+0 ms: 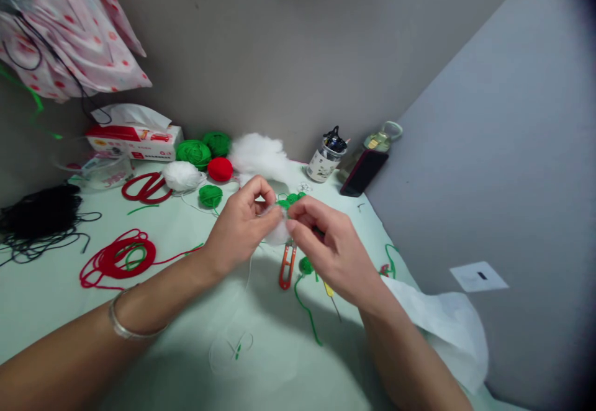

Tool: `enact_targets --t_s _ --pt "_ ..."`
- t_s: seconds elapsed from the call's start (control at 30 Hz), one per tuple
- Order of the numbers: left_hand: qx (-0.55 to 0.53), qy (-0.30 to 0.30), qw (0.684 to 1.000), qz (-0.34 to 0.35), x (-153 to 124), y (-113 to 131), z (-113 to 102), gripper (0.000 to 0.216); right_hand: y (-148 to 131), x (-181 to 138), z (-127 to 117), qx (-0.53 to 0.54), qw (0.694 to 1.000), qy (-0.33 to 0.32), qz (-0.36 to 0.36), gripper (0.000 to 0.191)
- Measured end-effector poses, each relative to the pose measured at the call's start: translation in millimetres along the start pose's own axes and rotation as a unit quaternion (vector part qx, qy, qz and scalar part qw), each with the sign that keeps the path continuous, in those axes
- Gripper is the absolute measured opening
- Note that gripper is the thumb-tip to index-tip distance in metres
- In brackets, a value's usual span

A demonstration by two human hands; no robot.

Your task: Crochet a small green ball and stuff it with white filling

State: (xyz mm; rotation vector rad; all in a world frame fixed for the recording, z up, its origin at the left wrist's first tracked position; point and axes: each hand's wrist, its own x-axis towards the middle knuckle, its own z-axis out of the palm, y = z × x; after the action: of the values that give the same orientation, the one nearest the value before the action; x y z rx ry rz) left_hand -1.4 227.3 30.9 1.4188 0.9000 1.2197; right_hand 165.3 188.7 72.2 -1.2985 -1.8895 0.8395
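My left hand (239, 225) and my right hand (333, 249) meet above the pale green table (56, 287). Both pinch a small green crocheted piece (289, 200) with a tuft of white stuffing (278, 234) at it. The fingers of each hand are curled closed round this piece. A silver bangle (128, 327) sits on my left wrist. Just under the hands lie orange-handled snips (287, 266), a small green yarn bit (306, 266) with a trailing green strand, and a yellow-handled crochet hook (331, 293).
At the back stand green yarn balls (194, 152), a red ball (220, 169), white yarn (181, 176), a stuffing pile (261, 153), a tissue box (135, 140), red scissors (145, 187), a jar (326, 161) and a phone (363, 172). Red cord (116, 259) and black cord (40, 212) lie left. White fabric (447, 330) lies right.
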Motion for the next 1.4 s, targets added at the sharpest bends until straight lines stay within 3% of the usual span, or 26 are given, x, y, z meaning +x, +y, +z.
enact_targets --t_s 0.07,0.13,0.2,0.37,0.43,0.57,0.7,0.8,1.03,1.1,1.27,1.33,1.4 --pt "0.036 0.050 0.996 0.058 -1 -3 3 0.022 2 3 7 0.038 0.999 0.010 0.008 0.015" --pt "0.048 0.062 0.993 0.085 -2 -4 4 0.021 6 8 12 0.086 0.996 0.029 0.006 0.020" --pt "0.028 0.034 0.996 0.080 -3 -2 4 0.019 10 12 14 0.100 0.993 0.059 -0.004 0.025" --pt "-0.021 -0.053 0.995 0.075 -6 11 -1 0.015 12 11 6 0.010 0.988 0.147 -0.047 0.026" --pt "-0.029 -0.059 0.996 0.068 -5 14 -3 0.017 10 7 1 -0.010 0.988 0.141 -0.059 0.026" --pt "-0.042 -0.044 0.997 0.045 0 10 -5 0.020 1 -1 -5 0.000 0.997 0.052 -0.053 0.013" --pt "-0.012 0.036 0.996 0.077 2 0 0 0.020 -4 -6 6 -0.006 0.999 0.011 -0.035 0.011" --pt "0.027 0.084 0.993 0.081 1 -5 2 0.021 3 -3 15 -0.020 0.999 0.014 -0.030 0.014" --pt "-0.089 0.025 0.996 0.015 4 -6 -1 0.020 15 8 -5 -0.119 0.971 0.136 -0.157 0.015" --pt "-0.092 0.009 0.996 0.008 4 -9 -1 0.020 12 6 -9 -0.072 0.972 0.144 -0.172 0.018" --pt "-0.116 -0.014 0.993 -0.001 3 -12 2 0.023 8 3 -11 0.197 0.970 0.046 -0.139 0.022" --pt "-0.151 -0.012 0.988 -0.019 2 -10 3 0.024 11 6 -11 0.189 0.973 0.081 -0.100 0.011" --pt "-0.185 -0.007 0.982 -0.045 1 -6 4 0.024 15 10 -11 0.094 0.984 0.129 -0.082 0.011"
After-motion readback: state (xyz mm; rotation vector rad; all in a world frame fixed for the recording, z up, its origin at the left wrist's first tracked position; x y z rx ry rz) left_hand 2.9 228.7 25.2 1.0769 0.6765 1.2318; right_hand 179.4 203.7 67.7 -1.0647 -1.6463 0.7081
